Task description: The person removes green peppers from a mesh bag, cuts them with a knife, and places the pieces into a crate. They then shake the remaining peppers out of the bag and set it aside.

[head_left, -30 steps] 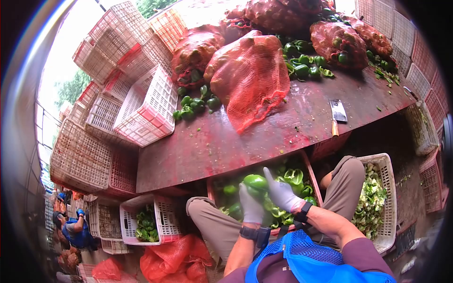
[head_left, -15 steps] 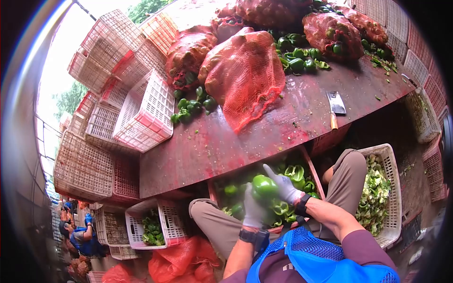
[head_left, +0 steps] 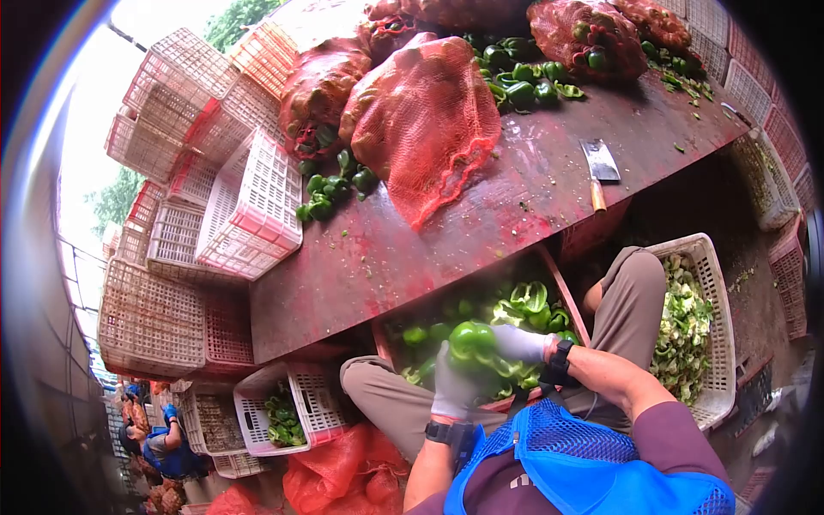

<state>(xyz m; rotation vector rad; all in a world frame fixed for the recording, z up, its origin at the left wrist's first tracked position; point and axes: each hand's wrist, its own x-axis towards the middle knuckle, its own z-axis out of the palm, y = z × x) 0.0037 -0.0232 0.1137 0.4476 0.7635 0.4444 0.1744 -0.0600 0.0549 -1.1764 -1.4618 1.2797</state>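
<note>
A whole green bell pepper (head_left: 469, 341) is held in front of my chest, above the crate (head_left: 562, 296) of cut green peppers between my knees. My left hand (head_left: 452, 388), in a grey glove, cups the pepper from below. My right hand (head_left: 518, 343), also gloved, presses against its right side. Both wrists carry black bands.
A red table (head_left: 446, 232) holds red mesh sacks (head_left: 421, 120), loose peppers (head_left: 330, 190) and a cleaver (head_left: 598, 167). A white basket (head_left: 702, 257) of pepper scraps stands at my right, another basket (head_left: 300, 412) at my left. Stacked crates (head_left: 215, 172) fill the left. A person in blue (head_left: 167, 438) crouches far left.
My head has tilted, so the scene has slid upward. My right hand's fingers have closed in against the pepper, and both hands have shifted slightly with it.
</note>
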